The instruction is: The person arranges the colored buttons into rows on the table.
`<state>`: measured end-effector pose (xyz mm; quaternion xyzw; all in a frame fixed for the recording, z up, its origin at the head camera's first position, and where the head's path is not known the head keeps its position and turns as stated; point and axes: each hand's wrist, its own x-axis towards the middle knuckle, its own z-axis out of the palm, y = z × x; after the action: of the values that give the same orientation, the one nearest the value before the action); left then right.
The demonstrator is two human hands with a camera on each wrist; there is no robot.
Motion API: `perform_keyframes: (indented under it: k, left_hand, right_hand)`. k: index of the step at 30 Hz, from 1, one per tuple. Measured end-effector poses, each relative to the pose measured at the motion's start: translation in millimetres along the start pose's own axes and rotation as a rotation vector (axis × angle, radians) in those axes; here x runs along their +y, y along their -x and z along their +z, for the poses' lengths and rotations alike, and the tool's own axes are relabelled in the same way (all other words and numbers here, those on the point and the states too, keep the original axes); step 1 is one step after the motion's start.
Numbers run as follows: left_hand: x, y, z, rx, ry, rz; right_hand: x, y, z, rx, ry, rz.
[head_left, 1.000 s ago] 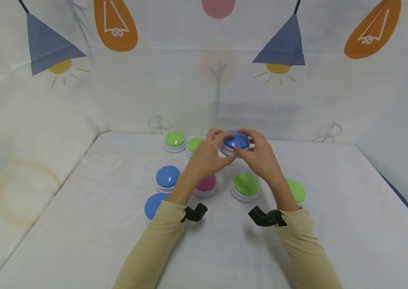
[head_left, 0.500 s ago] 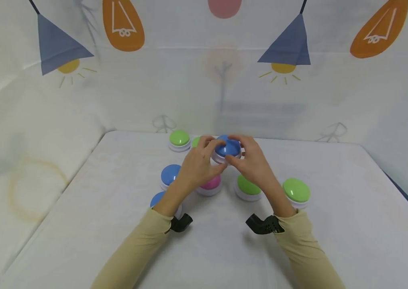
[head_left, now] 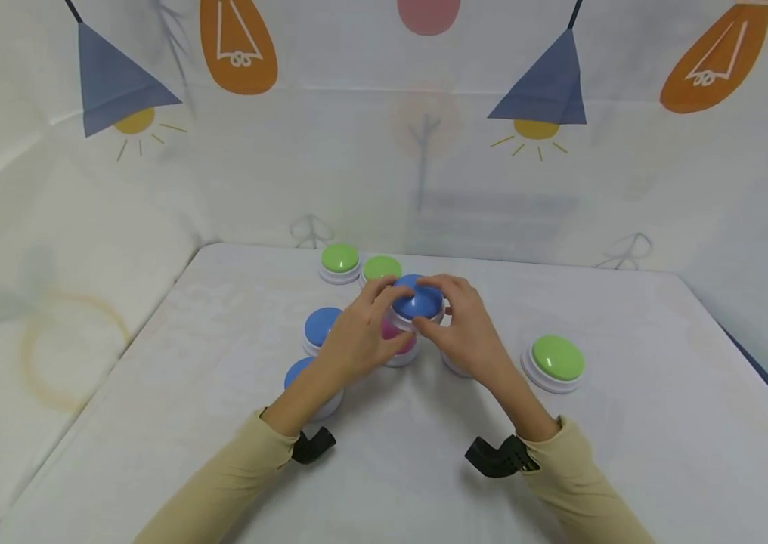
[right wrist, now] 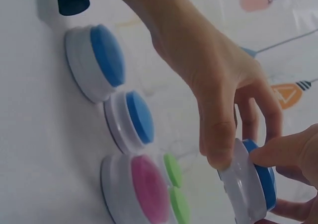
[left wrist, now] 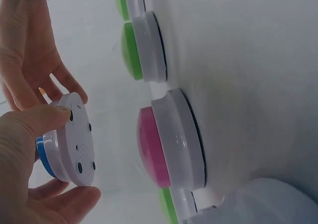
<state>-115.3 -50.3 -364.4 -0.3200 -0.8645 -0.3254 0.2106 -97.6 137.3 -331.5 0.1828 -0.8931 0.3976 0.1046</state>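
Between both hands I hold up a blue push button (head_left: 418, 300) with a domed cap and round white base. My left hand (head_left: 360, 329) grips its left side; in the left wrist view its thumb presses the edge of the underside, where dark round spots show. My right hand (head_left: 469, 325) holds the right side, its thumb at the cap in the right wrist view. In the head view the button overlaps a pink push button (head_left: 401, 344), whose base stands on the table. The left wrist view shows a gap between the held button and the pink button (left wrist: 153, 147).
Two green buttons (head_left: 339, 258) stand at the back of the white table (head_left: 629, 423). Two blue buttons (head_left: 321, 326) are at the left, partly behind my left arm. A green button (head_left: 557, 357) sits at the right. Another base (head_left: 453, 366) shows under my right hand.
Both hands have brought the blue button from the back of the table toward me and slightly left, over the pink button. My right hand now covers the middle green button.
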Motion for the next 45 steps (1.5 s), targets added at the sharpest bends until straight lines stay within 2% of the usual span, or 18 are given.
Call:
perform_keyframes:
  k: [8, 19, 25, 32, 38, 45]
  left_hand:
    - [2.2, 14.6, -6.4, -0.007, -0.023, 0.032]
    - [8.2, 33.7, -11.0, -0.019, -0.043, 0.062]
    - [9.0, 47.2, -12.9, -0.055, -0.029, 0.064]
    - [11.6, 61.5, -10.6, -0.082, -0.021, 0.032]
    - [19.1, 67.2, -10.2, -0.148, -0.048, -0.049]
    - [22.9, 71.8, -11.5, -0.188, -0.099, -0.095]
  right_hand:
    - [-3, 13, 5.8, -0.007, 0.0, -0.039]
    - [-11, 32, 9.0, -0.045, 0.006, -0.038]
    - [-14, 41, 12.9, -0.103, -0.029, 0.005]
    - [-16, 50, 21.0, -0.137, 0.018, 0.02]
    - [-18, 53, 28.0, -0.165, 0.078, 0.04]
    - [-18, 55, 32.6, -0.202, 0.061, 0.091]
